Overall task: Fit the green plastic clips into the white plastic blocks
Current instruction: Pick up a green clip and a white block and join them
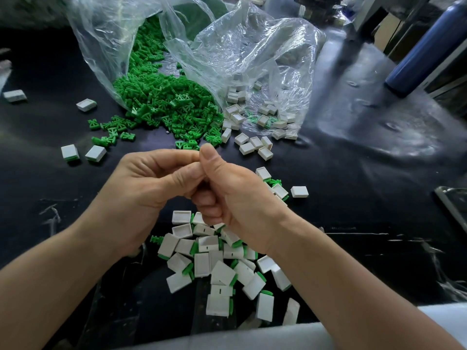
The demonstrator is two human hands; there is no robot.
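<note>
We hold both hands together above the dark table (353,198), the left hand (141,188) and the right hand (227,198) pressed fingertip to fingertip, fingers curled inward. Whatever sits between them is hidden by the thumbs, so we cannot tell what either hand is grasping; we judge that a clip is being pushed into a block there, since the hands meet as if squeezing something small. The loose green clips (164,102) spill from a clear plastic bag (106,46) straight ahead, and the empty white blocks (252,144) lie by a second bag (265,46) just to its right, both within easy reach for the next pick. Right under our wrists we keep the finished pile (217,263), white blocks with green showing at their edges, probably dropped close so each one falls away quickly. A blue bottle (427,44) stands far right, out of the way
</note>
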